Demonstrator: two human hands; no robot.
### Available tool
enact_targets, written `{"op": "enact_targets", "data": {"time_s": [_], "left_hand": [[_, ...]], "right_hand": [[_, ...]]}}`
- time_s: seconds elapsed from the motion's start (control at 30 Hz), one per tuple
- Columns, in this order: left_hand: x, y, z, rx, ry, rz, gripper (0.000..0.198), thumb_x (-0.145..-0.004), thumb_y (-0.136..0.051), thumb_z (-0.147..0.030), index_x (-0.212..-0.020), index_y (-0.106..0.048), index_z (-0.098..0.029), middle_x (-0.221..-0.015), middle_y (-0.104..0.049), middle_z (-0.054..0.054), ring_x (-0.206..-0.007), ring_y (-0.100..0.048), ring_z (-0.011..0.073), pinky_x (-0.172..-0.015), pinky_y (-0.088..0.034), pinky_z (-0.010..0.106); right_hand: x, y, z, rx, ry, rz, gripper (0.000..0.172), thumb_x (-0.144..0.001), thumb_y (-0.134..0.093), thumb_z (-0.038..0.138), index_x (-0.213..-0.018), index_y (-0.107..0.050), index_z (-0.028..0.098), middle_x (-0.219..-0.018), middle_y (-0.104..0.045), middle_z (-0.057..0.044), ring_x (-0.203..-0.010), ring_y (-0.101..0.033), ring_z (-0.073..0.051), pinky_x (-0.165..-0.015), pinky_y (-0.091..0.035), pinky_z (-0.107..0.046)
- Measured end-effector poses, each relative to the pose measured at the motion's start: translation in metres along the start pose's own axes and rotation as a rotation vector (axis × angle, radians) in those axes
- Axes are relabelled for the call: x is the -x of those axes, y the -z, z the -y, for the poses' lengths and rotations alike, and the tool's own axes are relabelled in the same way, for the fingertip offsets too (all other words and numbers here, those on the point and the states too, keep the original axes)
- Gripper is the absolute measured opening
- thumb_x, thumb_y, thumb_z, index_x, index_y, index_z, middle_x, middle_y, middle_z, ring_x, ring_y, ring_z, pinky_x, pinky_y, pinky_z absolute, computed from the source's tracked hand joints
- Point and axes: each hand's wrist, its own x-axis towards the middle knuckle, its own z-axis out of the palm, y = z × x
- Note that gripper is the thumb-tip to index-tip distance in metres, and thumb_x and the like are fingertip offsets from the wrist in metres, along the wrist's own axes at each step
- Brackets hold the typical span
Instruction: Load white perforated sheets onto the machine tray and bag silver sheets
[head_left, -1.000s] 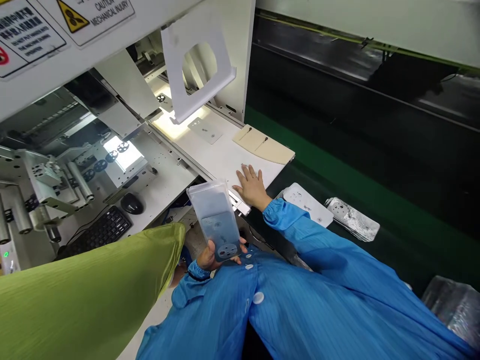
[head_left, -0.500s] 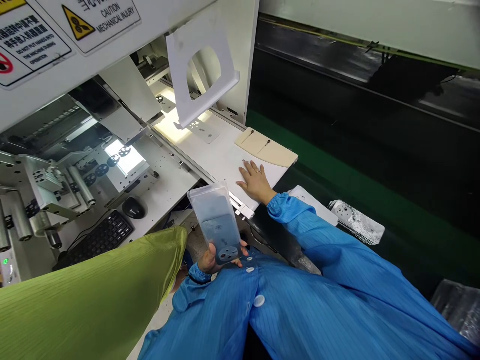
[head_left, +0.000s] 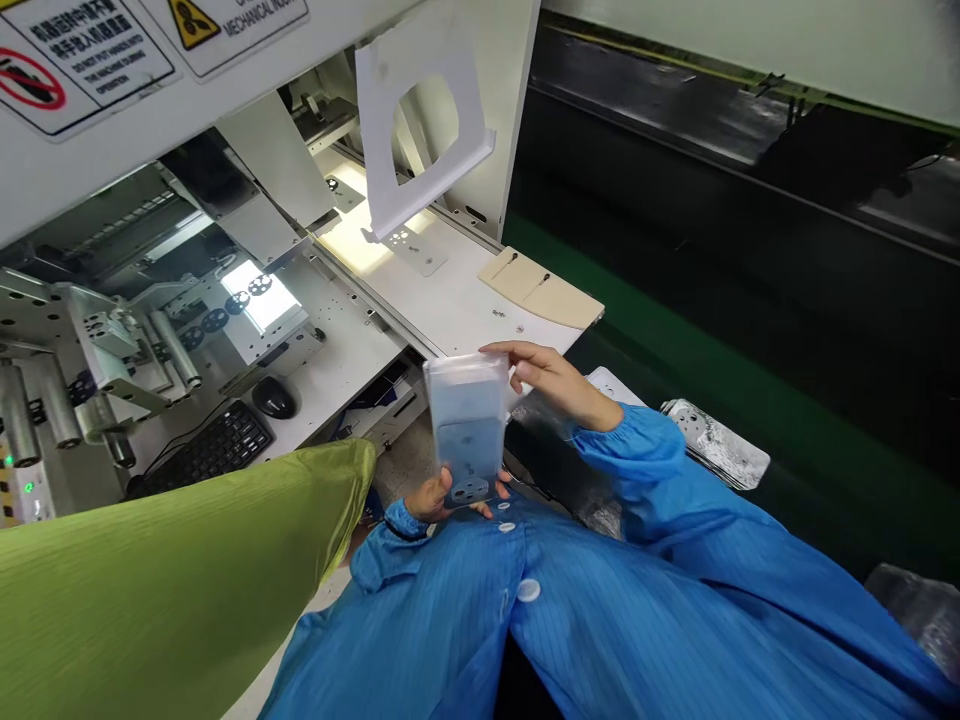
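Note:
My left hand (head_left: 429, 497) grips the bottom end of a clear phone case in a plastic sleeve (head_left: 469, 425), holding it upright in front of my blue coat. The case's camera cut-out sits just above those fingers. My right hand (head_left: 553, 378) pinches the sleeve's top right corner, thumb and fingers closed on it. Both hands hover at the near edge of the machine's white table (head_left: 450, 305).
A beige pad (head_left: 541, 290) and a small grey plate (head_left: 418, 248) lie on the white table under a tilted white guard (head_left: 420, 130). More cases (head_left: 716, 442) lie on the green conveyor (head_left: 772, 420). At left are a keyboard (head_left: 202, 455), a mouse (head_left: 275, 398) and another person's green sleeve (head_left: 172, 580).
My right hand has lifted off the white table and come back to pinch the sleeve's top corner. My left hand has turned the case more upright and shifted it right.

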Motion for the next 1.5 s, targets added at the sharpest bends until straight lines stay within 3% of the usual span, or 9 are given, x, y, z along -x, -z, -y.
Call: {"op": "enact_targets", "data": {"time_s": [0.2,0.4,0.57,0.73,0.83,0.97,1.13,1.3,1.5], "left_hand": [[-0.020,-0.015,-0.010,-0.131,-0.047,0.209,0.081,-0.075,-0.055,-0.072,-0.131,-0.053,-0.014,-0.132,-0.049,0.021,-0.115,-0.053,0.0322,-0.079,-0.054,0.036],[-0.034,-0.034,-0.007,-0.169,0.050,0.409,0.095,-0.068,-0.060,-0.075,-0.136,-0.045,-0.010,-0.140,-0.043,0.025,-0.124,-0.045,0.0386,-0.084,-0.050,0.041],[-0.044,-0.058,0.005,-0.022,0.082,0.543,0.108,-0.063,-0.049,-0.087,-0.138,-0.045,-0.008,-0.145,-0.040,0.024,-0.129,-0.041,0.0398,-0.089,-0.047,0.042],[-0.053,-0.086,0.026,0.023,0.170,0.500,0.091,-0.078,-0.038,-0.081,-0.136,-0.049,-0.012,-0.141,-0.046,0.023,-0.121,-0.051,0.0332,-0.081,-0.049,0.037],[-0.057,-0.100,0.037,0.009,0.174,0.502,0.083,-0.081,-0.041,-0.076,-0.133,-0.051,-0.012,-0.136,-0.050,0.023,-0.116,-0.054,0.0318,-0.080,-0.048,0.037],[-0.061,-0.116,0.045,-0.017,0.152,0.536,0.082,-0.082,-0.040,-0.075,-0.131,-0.055,-0.011,-0.132,-0.052,0.023,-0.114,-0.055,0.0315,-0.079,-0.048,0.036],[-0.065,-0.132,0.054,-0.040,0.158,0.531,0.087,-0.080,-0.044,-0.076,-0.132,-0.051,-0.006,-0.133,-0.050,0.025,-0.117,-0.051,0.0357,-0.079,-0.047,0.038],[-0.070,-0.139,0.066,-0.024,0.164,0.585,0.087,-0.079,-0.050,-0.072,-0.133,-0.048,-0.004,-0.133,-0.049,0.028,-0.117,-0.051,0.0356,-0.080,-0.047,0.038],[-0.079,-0.147,0.074,-0.038,0.177,0.679,0.102,-0.070,-0.049,-0.082,-0.139,-0.041,-0.007,-0.144,-0.039,0.030,-0.125,-0.046,0.0389,-0.081,-0.048,0.038]], "right_hand": [[0.033,0.044,0.060,-0.176,-0.073,0.053,0.034,-0.083,-0.064,0.047,-0.076,-0.069,0.015,-0.071,-0.064,-0.003,-0.065,-0.056,-0.013,-0.059,-0.045,-0.025],[0.073,0.079,0.070,-0.259,-0.251,0.281,0.034,-0.079,-0.068,0.048,-0.078,-0.068,0.014,-0.058,-0.056,0.001,-0.047,-0.046,-0.009,-0.043,-0.038,-0.022],[0.119,0.085,0.071,0.242,0.133,0.030,0.028,-0.091,-0.052,0.040,-0.083,-0.066,0.017,-0.081,-0.065,-0.007,-0.069,-0.057,-0.015,-0.060,-0.048,-0.028],[0.163,0.081,0.064,0.856,0.419,-0.142,0.031,-0.096,-0.033,0.021,-0.090,-0.063,0.018,-0.079,-0.063,-0.010,-0.071,-0.056,-0.019,-0.062,-0.048,-0.034],[0.183,0.082,0.064,0.762,0.431,-0.278,0.022,-0.095,-0.037,0.019,-0.088,-0.058,0.019,-0.077,-0.061,-0.007,-0.069,-0.057,-0.018,-0.060,-0.048,-0.032],[0.204,0.087,0.071,0.483,0.184,-0.390,0.010,-0.093,-0.048,0.021,-0.086,-0.054,0.020,-0.070,-0.059,-0.001,-0.060,-0.055,-0.014,-0.053,-0.044,-0.026],[0.230,0.094,0.082,0.602,0.389,-0.538,0.011,-0.090,-0.045,0.015,-0.091,-0.054,0.020,-0.090,-0.064,-0.008,-0.084,-0.060,-0.020,-0.072,-0.050,-0.034],[0.252,0.109,0.100,0.556,0.294,-0.478,0.013,-0.090,-0.044,0.015,-0.085,-0.054,0.021,-0.076,-0.061,-0.002,-0.065,-0.056,-0.014,-0.058,-0.046,-0.027],[0.271,0.121,0.126,0.542,0.330,-0.329,0.014,-0.090,-0.048,0.014,-0.087,-0.059,0.022,-0.082,-0.065,-0.003,-0.076,-0.062,-0.015,-0.065,-0.051,-0.028]]}}
